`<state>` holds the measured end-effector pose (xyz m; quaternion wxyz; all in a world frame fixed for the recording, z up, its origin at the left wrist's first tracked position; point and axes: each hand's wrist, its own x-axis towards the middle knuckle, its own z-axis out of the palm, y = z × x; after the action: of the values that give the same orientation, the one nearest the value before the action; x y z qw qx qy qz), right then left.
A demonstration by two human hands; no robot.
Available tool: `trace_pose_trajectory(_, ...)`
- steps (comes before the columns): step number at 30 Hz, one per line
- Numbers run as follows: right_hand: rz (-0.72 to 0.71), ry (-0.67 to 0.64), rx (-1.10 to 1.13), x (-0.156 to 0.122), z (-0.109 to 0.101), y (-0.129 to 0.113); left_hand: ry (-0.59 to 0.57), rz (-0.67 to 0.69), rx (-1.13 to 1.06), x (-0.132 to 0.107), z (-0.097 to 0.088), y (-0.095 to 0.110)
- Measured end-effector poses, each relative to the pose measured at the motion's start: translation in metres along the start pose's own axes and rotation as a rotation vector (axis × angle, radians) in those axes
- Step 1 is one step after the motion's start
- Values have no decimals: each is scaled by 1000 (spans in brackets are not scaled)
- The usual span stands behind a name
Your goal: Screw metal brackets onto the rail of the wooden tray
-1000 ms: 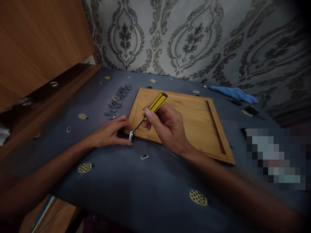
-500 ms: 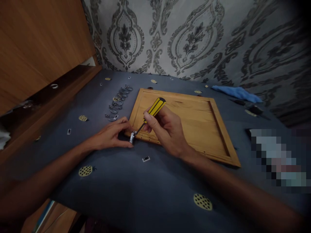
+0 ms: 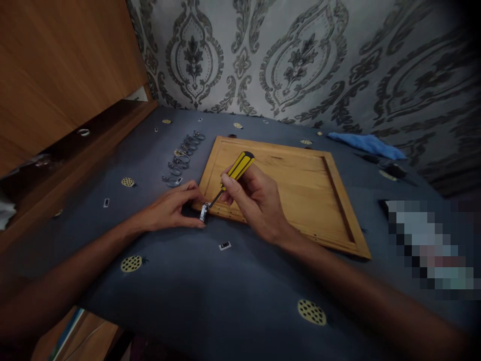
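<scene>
At the wooden panel's point(image 3: 300, 185) near-left corner, your left hand point(image 3: 171, 208) pinches a metal fitting point(image 3: 203, 213) where your right hand point(image 3: 261, 203) sets its gripped screwdriver point(image 3: 241, 166), work there seemingly unfinished.

Easiest way in is the near side of the table point(image 3: 210, 301), a wide flat stretch in front of the wooden panel point(image 3: 300, 183). The panel's near left corner is jammed tho: left hand point(image 3: 171, 206), small metal piece point(image 3: 203, 212) and screwdriver point(image 3: 240, 168) all crowd in there, and the right hand point(image 3: 259, 203) blocks straight-down access over the front edge. There's a skinny strip between the panel and that row of loops point(image 3: 181, 159). Cabinet point(image 3: 67, 65) walls off the left, patterned backdrop point(image 3: 300, 70) the far side. Over right, there's a gap before some blurry item point(image 3: 428, 245), with a blue cloth point(image 3: 366, 144) further back.
</scene>
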<state>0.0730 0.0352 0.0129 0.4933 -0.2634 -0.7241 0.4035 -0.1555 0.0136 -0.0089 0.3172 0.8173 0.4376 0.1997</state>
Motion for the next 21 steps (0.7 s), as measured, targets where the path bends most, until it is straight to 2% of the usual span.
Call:
trace_pose_trajectory(10, -9, 2, 22, -1, 2, 2, -2, 11, 15, 0, 0, -1)
trace_pose_trajectory(21, 9, -7, -50, -3, 3, 2, 7, 35, 25, 0, 1, -2)
